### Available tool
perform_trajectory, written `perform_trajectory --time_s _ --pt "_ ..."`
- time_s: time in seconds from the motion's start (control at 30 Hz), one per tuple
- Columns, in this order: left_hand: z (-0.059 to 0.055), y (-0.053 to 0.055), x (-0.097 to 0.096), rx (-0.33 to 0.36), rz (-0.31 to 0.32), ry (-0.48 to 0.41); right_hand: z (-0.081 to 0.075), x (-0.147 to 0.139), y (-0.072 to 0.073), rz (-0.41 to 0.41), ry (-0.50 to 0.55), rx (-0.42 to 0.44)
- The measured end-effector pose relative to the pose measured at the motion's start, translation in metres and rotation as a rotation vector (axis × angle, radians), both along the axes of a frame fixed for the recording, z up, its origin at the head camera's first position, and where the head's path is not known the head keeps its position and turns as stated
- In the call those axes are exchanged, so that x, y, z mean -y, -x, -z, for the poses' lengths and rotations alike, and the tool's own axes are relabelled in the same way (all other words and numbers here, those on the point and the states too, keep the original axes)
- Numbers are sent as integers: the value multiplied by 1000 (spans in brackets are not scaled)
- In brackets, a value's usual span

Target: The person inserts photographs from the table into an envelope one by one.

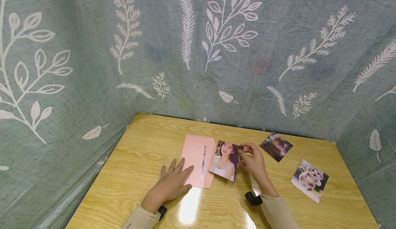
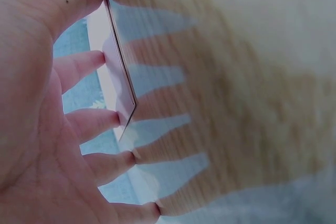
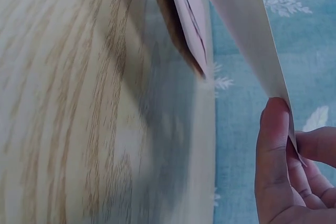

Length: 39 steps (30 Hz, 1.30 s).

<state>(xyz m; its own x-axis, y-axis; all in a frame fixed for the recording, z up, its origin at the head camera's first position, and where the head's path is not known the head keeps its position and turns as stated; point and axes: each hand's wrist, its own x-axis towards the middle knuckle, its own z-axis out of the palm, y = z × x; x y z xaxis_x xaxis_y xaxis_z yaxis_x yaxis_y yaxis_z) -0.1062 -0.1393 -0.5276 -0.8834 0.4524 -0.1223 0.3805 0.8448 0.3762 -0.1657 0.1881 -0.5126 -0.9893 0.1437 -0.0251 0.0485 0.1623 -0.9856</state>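
A pink envelope [image 1: 193,150] lies on the table, its flap side facing right. In its slit a strip of another picture [image 1: 203,167] shows. My left hand [image 1: 174,181] rests with spread fingers at the envelope's lower left, thumb and fingertips on its edge and the tabletop. Between thumb and fingers, my right hand [image 1: 255,162] pinches the right edge of a photo [image 1: 225,162] of a person in a white top. That photo is tilted and overlaps the envelope's flap in the head view. From the right wrist, the photo's pale back [image 3: 247,24] stands raised above the table.
Right of my right hand lie a dark photo [image 1: 276,146] and a photo of a kitten [image 1: 309,180]. The wooden table [image 1: 148,143] ends at a leaf-patterned cloth [image 1: 201,84] behind and at both sides.
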Motion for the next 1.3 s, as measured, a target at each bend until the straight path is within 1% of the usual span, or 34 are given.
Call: perform_trajectory --time_s 0.17,0.37,0.53,0.67,0.93,1.1,1.3 --pt "0 1 0 -2 0 -8 3 3 6 6 -11 12" --pt "-2 2 -1 -8 0 -3 6 7 12 2 -55 28" --pt "-3 2 -1 -1 -3 3 10 12 17 -4 -60 49" --pt "-2 2 0 5 -5 0 14 17 20 -5 -85 43" --pt "1 2 0 -1 -3 6 17 26 23 -27 -131 54" --pt "1 1 1 -3 -5 2 20 31 25 -47 -187 33" --pt "1 1 1 -1 -2 5 22 38 26 -73 -164 47"
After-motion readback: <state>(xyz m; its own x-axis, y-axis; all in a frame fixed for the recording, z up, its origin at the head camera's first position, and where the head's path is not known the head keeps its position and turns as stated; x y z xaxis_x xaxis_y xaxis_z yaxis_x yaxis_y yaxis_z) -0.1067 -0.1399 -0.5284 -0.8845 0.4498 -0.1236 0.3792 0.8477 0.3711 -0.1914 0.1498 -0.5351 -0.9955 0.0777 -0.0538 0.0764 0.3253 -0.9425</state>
